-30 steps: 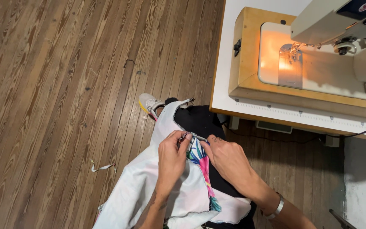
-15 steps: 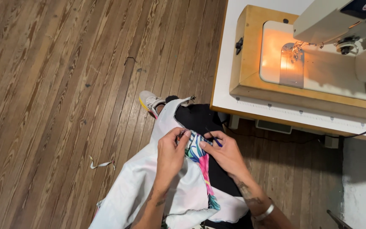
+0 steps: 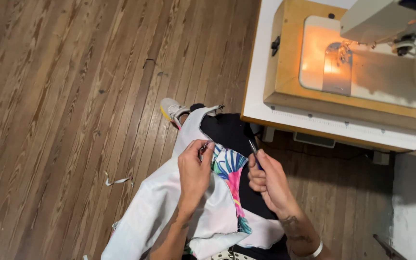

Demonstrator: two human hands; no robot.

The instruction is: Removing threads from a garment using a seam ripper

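The left hand (image 3: 194,171) pinches the upper edge of a white fabric piece (image 3: 160,207), thumb and fingertips closed on the cloth. That fabric lies draped over the person's lap and falls off toward the wooden floor (image 3: 63,96); its turned-back part shows a tropical leaf print (image 3: 229,168) in teal and pink. Just beside the print, the right hand (image 3: 268,180) is closed around a slim dark-handled tool (image 3: 254,155), whose tip points up, away from the fabric; whether it is a seam ripper or small snips cannot be told. A pale band (image 3: 317,250) sits on the right wrist.

Beyond the fabric, past the black-clad knee, a white sneaker with a yellow sole (image 3: 171,110) rests on the floor. Left of the fabric, a thin white scrap strip (image 3: 116,181) lies on the boards. Well above the fabric stands a sewing table (image 3: 261,72), white-edged, with a wooden-framed bed, and a cream sewing machine (image 3: 386,21) whose lamp lights the needle plate (image 3: 335,67). Nothing lies between the hands and the cloth.
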